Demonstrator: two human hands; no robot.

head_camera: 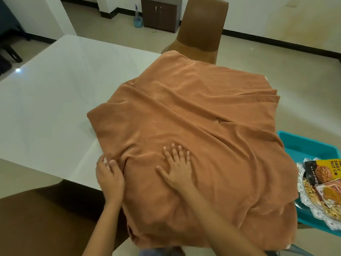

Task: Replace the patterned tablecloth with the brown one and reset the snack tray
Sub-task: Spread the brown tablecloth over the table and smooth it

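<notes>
Cloth (193, 130), the brown one, lies rumpled over the near right part of the white worktop (55, 89), so the right hand (177, 163) presses flat on it, fingers spread, probably to pin it while the left hand (109, 176), fingers curled on its left edge, tugs out folds. Right of the cloth the snack tray (313, 196) waits in a teal bin (306, 145); beyond it stands a brown chair (201, 28) on a pale floor (276, 58).

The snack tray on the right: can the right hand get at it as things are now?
Probably yes. The right hand lies flat on the brown cloth, holding nothing, and only cloth lies between it and the snack tray.
</notes>
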